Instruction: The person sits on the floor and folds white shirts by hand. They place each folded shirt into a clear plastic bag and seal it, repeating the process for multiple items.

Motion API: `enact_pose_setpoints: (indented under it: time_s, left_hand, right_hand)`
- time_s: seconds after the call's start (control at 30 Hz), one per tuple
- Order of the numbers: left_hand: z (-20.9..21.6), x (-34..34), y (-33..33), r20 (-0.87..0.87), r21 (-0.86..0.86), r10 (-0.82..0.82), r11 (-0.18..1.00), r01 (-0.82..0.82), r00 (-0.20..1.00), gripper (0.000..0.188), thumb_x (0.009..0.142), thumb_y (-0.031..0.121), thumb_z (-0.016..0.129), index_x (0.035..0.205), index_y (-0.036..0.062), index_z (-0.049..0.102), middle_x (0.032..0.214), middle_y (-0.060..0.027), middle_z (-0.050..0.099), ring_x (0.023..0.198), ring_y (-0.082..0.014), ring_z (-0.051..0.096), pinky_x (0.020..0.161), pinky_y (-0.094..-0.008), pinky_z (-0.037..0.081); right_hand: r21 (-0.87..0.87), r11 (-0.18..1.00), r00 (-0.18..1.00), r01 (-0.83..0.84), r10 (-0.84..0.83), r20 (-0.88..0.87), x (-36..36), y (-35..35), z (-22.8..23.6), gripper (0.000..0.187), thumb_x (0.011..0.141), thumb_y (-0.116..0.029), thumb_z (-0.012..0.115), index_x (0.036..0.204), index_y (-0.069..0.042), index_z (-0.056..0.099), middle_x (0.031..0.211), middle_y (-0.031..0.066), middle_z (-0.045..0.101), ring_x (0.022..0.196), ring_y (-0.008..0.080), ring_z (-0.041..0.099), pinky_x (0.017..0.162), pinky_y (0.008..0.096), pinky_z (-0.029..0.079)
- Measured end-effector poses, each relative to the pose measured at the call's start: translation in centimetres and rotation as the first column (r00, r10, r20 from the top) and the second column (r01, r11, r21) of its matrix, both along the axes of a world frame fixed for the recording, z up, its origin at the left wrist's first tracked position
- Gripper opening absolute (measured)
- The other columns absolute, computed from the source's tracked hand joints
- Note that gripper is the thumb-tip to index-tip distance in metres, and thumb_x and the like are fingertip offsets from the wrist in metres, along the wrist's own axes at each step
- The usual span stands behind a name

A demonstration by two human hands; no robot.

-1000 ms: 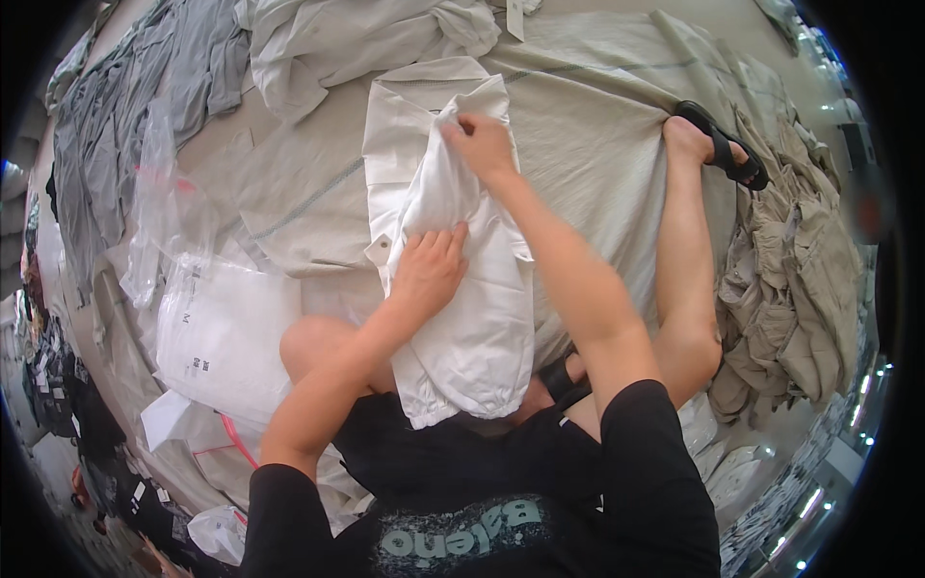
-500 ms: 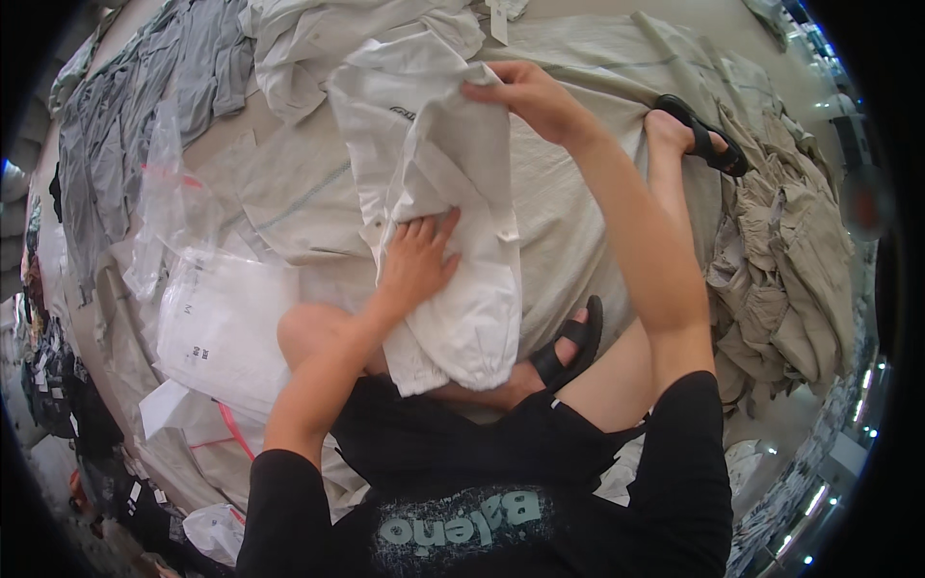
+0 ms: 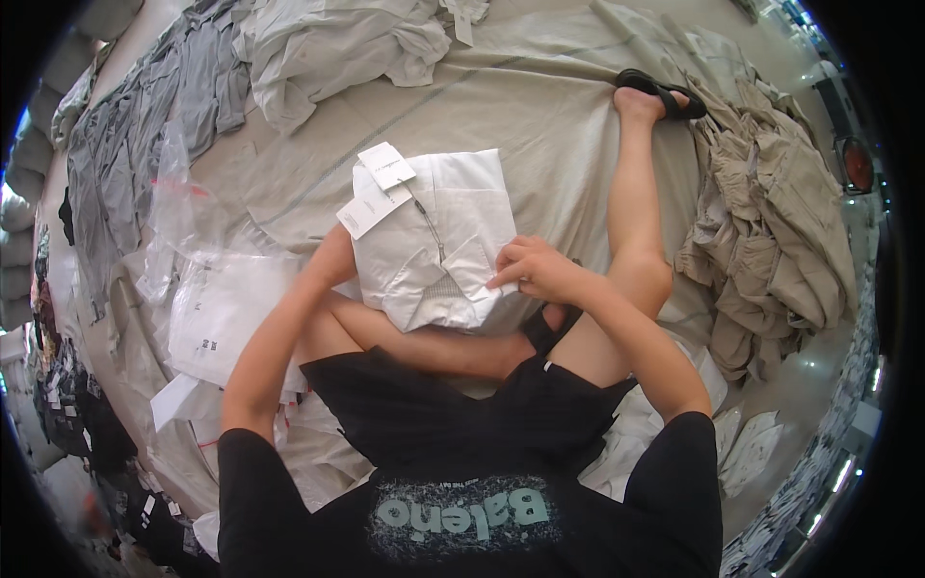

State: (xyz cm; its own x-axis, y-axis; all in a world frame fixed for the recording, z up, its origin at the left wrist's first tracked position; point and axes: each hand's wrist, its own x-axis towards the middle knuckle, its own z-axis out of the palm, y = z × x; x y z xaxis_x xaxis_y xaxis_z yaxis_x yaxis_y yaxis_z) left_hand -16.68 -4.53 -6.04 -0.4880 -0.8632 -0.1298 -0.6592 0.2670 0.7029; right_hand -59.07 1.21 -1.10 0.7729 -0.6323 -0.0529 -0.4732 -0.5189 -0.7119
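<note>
A white jacket [image 3: 472, 217] is folded into a compact rectangle in front of me, its collar toward my lap and a dark zipper-like line down its middle. Two white hang tags [image 3: 374, 214] lie on its upper left part. With bent fingers, my right hand [image 3: 535, 270] pinches the jacket's right edge near the collar. My left forearm [image 3: 323, 275] reaches up to the jacket's left side. The left hand itself is hidden behind or under the cloth, so its fingers do not show.
Clear plastic bags [image 3: 226, 318] lie to my left. Grey garments [image 3: 178, 96] and white garments [image 3: 337, 48] are heaped at the far left, beige garments [image 3: 771, 241] at the right. A beige cloth sheet [image 3: 549, 125] covers the floor, and my sandalled feet rest on it.
The jacket, spread out lengthwise before, is now folded small with collar and tags upward. My right hand came down to its right edge; my left hand went from on top to out of sight.
</note>
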Motion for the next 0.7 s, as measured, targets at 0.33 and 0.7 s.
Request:
enact_pose_setpoints:
  time_s: [0.33,0.7]
  left_hand:
    - [-4.0,-3.5,1.1,-0.139,0.122,0.722,0.692,-0.712,0.678,0.067,0.109,0.060,0.055,0.119,-0.0042,0.072,0.117,-0.0280,0.076,0.111,-0.0452,0.072,0.094,-0.0527,0.054]
    - [-4.1,-4.8,2.5,-0.061,-0.008,0.782,0.621,-0.784,0.620,0.054,0.109,0.048,0.060,0.125,-0.0037,0.060,0.109,-0.0300,0.074,0.101,-0.0487,0.070,0.091,-0.0548,0.053]
  right_hand:
    - [-0.407,0.699,0.802,0.588,-0.569,0.183,15.6,-6.5,-2.5,0.061,0.104,-0.037,0.064,0.155,-0.005,0.053,0.160,0.0171,0.051,0.152,0.0362,0.042,0.126,0.0521,0.031]
    - [-0.167,0.755,0.770,0.634,-0.636,0.053,15.7,-8.0,-11.0,0.075,0.098,-0.049,0.062,0.159,-0.006,0.051,0.164,0.0146,0.049,0.151,0.0348,0.044,0.127,0.0502,0.031]
